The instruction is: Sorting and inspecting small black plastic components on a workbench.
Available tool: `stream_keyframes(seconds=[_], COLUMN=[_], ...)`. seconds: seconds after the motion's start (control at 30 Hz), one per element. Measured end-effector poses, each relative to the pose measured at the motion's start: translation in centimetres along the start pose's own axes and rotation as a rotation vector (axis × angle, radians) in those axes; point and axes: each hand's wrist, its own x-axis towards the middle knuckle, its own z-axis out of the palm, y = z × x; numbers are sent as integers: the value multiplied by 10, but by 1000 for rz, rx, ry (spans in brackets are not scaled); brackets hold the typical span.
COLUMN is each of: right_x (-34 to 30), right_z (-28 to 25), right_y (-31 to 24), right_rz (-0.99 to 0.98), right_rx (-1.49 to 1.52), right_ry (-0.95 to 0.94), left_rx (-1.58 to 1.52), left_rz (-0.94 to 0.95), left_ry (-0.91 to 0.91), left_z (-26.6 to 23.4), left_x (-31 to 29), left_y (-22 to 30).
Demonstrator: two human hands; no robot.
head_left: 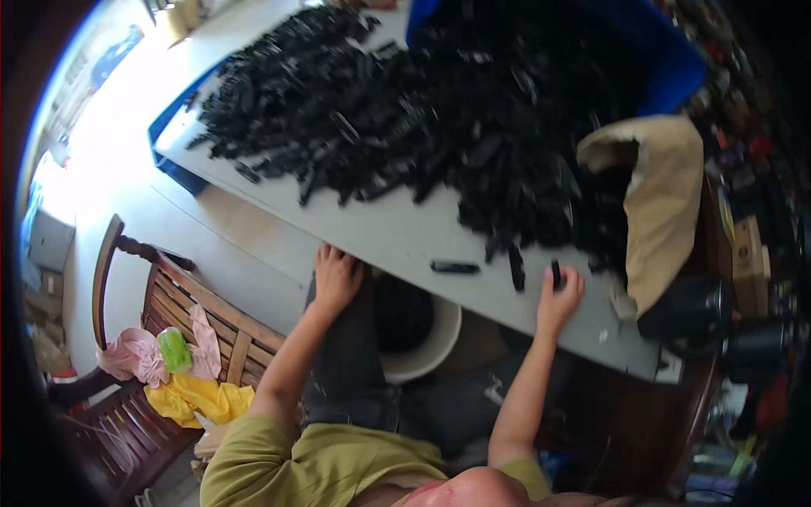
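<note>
A large heap of small, dark, elongated pieces (405, 127) covers much of the grey-white table (380, 224). Over the table's near right part, my right hand (564, 297) pinches one small black piece (556, 274) between thumb and fingers. Two more loose pieces lie close by: a flat black one (454, 267) and an upright-looking one (517, 269) just left of that hand. My left hand (338, 277) lies on my knee beside the table's near edge, fingers stretched out, with nothing in it. What kind the pieces are is too blurred to tell.
Below the table edge, a white bucket (448, 334) with dark contents stands between my legs. Blue crates (680, 76) hold the heap's far side. A torn brown paper sack (672, 186) stands at right. A wooden bench (228, 313) with cloths is at left.
</note>
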Motion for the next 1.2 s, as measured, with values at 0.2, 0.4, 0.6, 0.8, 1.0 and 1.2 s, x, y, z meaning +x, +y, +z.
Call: stream_keyframes(seconds=[0.2,0.4,0.6,0.8,1.0,1.2], right_x=[3,-28,-55,-59,-38,-26], right_z=[3,-15,0,2,2,-7], right_y=[-3,-59,-86,-70,-100,-85], right_rz=[-114,149,73,218,6,3], right_rx=[-43,295,493,553,442,384], right_ry=[109,-63,-220,-273,-453,-715], left_rx=[-453,-544,-278,-199,-690,-765], left_rz=[410,390,405,356,503,443], left_ry=[-142,56,-56,-336,-397,-532], left_z=[-43,-74,-55,-59,-57,-49], left_x=[-27,33,48,45,57,70], left_y=[57,119,147,144,126,111])
